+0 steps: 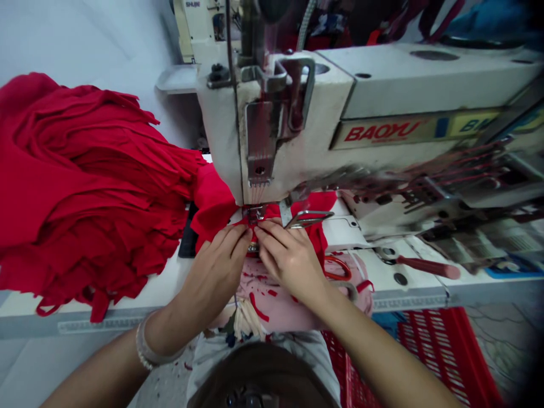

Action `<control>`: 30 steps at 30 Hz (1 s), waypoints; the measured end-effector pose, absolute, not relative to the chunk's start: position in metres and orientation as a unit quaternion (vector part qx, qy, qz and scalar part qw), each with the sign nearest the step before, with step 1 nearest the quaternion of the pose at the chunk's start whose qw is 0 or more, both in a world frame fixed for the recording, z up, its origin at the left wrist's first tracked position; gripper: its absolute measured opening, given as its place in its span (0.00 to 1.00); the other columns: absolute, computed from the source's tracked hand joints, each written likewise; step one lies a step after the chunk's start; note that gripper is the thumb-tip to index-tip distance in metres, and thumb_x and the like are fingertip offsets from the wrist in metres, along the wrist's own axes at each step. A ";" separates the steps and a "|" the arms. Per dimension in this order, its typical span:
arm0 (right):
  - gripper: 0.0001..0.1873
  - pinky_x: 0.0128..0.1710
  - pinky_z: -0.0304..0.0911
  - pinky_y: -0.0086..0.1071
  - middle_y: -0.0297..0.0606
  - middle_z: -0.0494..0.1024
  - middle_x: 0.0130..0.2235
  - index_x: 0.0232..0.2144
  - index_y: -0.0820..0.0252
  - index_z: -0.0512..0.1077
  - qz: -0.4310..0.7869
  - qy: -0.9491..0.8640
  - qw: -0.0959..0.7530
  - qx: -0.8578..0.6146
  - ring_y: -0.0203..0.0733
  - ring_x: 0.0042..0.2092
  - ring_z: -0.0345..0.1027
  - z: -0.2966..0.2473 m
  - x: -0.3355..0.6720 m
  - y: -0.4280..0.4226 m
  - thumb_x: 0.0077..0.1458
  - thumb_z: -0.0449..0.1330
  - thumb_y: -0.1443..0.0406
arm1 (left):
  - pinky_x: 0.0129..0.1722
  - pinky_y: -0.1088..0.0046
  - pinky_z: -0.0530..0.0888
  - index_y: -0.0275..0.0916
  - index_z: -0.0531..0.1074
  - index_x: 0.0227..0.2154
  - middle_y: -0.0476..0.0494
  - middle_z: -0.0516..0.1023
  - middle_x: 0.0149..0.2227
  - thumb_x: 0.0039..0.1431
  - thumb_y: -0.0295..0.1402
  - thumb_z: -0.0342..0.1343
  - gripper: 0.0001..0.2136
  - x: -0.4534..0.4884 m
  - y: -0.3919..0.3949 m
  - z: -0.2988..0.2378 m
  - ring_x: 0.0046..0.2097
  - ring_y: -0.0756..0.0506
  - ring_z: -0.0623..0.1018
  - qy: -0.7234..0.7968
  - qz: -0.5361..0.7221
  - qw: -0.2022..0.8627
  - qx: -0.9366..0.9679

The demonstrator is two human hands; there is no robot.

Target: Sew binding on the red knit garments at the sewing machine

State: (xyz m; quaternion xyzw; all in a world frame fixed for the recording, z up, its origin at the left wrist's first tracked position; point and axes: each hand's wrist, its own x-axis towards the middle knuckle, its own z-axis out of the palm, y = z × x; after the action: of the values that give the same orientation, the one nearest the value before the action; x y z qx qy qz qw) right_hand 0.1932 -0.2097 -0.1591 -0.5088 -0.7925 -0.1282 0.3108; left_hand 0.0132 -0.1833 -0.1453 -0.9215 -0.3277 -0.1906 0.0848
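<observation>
Forearms reaching; left hand, right hand pinching red fabric at sewing-machine presser foot, fingertips risking needle pricks.

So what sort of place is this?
Probably a garment sewing workshop: there's a BAOYU industrial sewing machine, a big pile of red fabric strips beside it, and a red plastic crate below the bench.

A pale grey wall fills the upper left of the frame, with a cream second sewing machine near it at top centre. The front edge of a white work table runs across the lower left, and a scuffed grey floor shows at lower right beside a red plastic crate.
</observation>
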 end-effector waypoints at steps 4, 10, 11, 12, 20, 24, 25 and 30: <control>0.12 0.44 0.63 0.39 0.43 0.80 0.47 0.44 0.66 0.76 -0.080 -0.782 0.335 -0.519 0.46 0.48 0.71 -0.160 0.194 -0.208 0.64 0.54 0.69 | 0.45 0.61 0.78 0.30 0.69 0.52 0.34 0.74 0.52 0.65 0.23 0.46 0.15 0.013 -0.178 -0.143 0.51 0.39 0.75 -0.320 -0.185 0.077 -0.926; 0.12 0.47 0.65 0.39 0.44 0.80 0.46 0.45 0.65 0.76 -0.049 -0.784 0.349 -0.512 0.45 0.49 0.72 -0.163 0.198 -0.205 0.63 0.54 0.70 | 0.46 0.60 0.79 0.30 0.71 0.50 0.36 0.76 0.52 0.64 0.23 0.49 0.14 0.010 -0.168 -0.144 0.51 0.38 0.77 -0.307 -0.220 0.065 -0.924; 0.13 0.47 0.66 0.39 0.44 0.80 0.47 0.45 0.66 0.76 -0.048 -0.785 0.350 -0.508 0.46 0.49 0.72 -0.163 0.199 -0.205 0.63 0.54 0.70 | 0.45 0.60 0.79 0.31 0.71 0.50 0.36 0.76 0.52 0.64 0.23 0.49 0.14 0.009 -0.168 -0.143 0.51 0.38 0.77 -0.301 -0.227 0.065 -0.924; 0.13 0.47 0.66 0.39 0.45 0.80 0.47 0.45 0.66 0.76 -0.047 -0.787 0.350 -0.505 0.46 0.49 0.72 -0.163 0.200 -0.205 0.63 0.54 0.70 | 0.44 0.60 0.79 0.31 0.71 0.50 0.36 0.77 0.52 0.65 0.23 0.48 0.14 0.008 -0.167 -0.143 0.51 0.38 0.77 -0.294 -0.232 0.067 -0.925; 0.15 0.44 0.69 0.41 0.47 0.79 0.47 0.47 0.68 0.76 -0.104 -0.802 0.297 -0.507 0.49 0.48 0.71 -0.158 0.199 -0.205 0.62 0.53 0.72 | 0.42 0.61 0.79 0.30 0.71 0.52 0.35 0.76 0.52 0.65 0.22 0.45 0.16 0.005 -0.166 -0.142 0.51 0.38 0.77 -0.285 -0.221 0.093 -0.928; 0.14 0.44 0.69 0.41 0.53 0.78 0.44 0.44 0.74 0.76 -0.180 -0.822 0.237 -0.485 0.51 0.46 0.70 -0.154 0.189 -0.205 0.60 0.54 0.74 | 0.43 0.64 0.77 0.28 0.71 0.49 0.34 0.77 0.50 0.65 0.22 0.44 0.15 0.012 -0.170 -0.139 0.49 0.40 0.78 -0.276 -0.219 0.116 -0.929; 0.13 0.43 0.70 0.41 0.55 0.78 0.44 0.43 0.76 0.76 -0.197 -0.826 0.224 -0.478 0.52 0.47 0.70 -0.154 0.186 -0.205 0.59 0.54 0.75 | 0.42 0.65 0.77 0.28 0.72 0.49 0.34 0.78 0.49 0.65 0.22 0.45 0.14 0.014 -0.171 -0.138 0.49 0.40 0.78 -0.282 -0.215 0.116 -0.928; 0.12 0.49 0.67 0.38 0.54 0.76 0.45 0.43 0.75 0.74 -0.202 -0.832 0.273 -0.439 0.49 0.51 0.68 -0.159 0.195 -0.216 0.60 0.54 0.76 | 0.45 0.66 0.75 0.34 0.70 0.47 0.37 0.75 0.48 0.66 0.26 0.48 0.10 0.010 -0.169 -0.146 0.50 0.42 0.75 -0.355 -0.250 0.038 -0.900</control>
State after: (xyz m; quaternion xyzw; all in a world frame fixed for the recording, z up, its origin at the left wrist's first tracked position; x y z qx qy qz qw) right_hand 0.1946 -0.2158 -0.1588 -0.4386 -0.8321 -0.2023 0.2726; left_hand 0.0104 -0.1691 -0.1462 -0.9001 -0.3547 -0.2502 0.0381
